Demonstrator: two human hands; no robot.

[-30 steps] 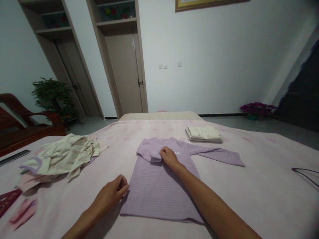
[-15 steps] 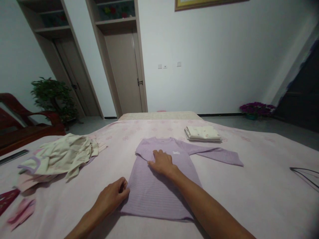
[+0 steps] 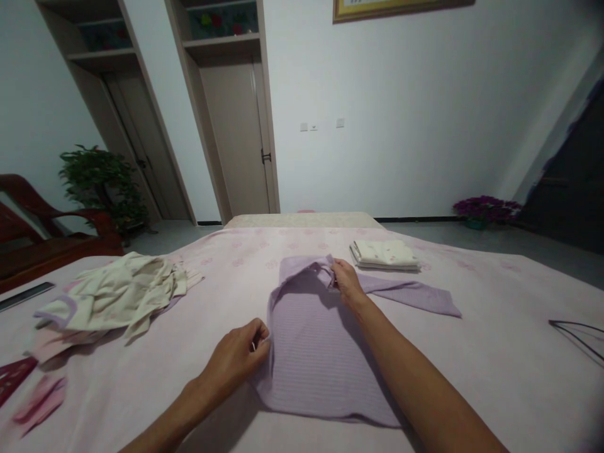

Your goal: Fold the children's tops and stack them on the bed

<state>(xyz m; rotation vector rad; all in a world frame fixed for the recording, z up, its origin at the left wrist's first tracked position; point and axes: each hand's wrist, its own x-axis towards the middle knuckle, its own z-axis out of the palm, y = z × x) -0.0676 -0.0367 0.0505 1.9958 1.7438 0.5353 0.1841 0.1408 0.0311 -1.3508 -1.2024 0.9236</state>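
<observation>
A lilac long-sleeved shirt [image 3: 325,358] lies in front of me on the pink bed cover, its hem toward me. One sleeve stretches out to the right; the other is out of sight. My left hand [image 3: 245,349] is closed on the shirt's left side edge, lifting it slightly. Near the collar, my right hand [image 3: 346,280] grips the upper part of the shirt, which is raised and bunched there. The fingertips of the right hand are partly hidden by cloth.
A folded cream garment [image 3: 384,253] lies beyond the right sleeve. A loose heap of clothes [image 3: 117,296] sits at left, with a pink cloth [image 3: 41,402], a red item [image 3: 14,377] and a dark flat device [image 3: 26,296] nearby. A black wire [image 3: 576,333] lies at far right.
My right hand has gone from lying on the shirt's chest to gripping it near the collar, farther right. My left hand has moved right and up, bringing the left edge inward.
</observation>
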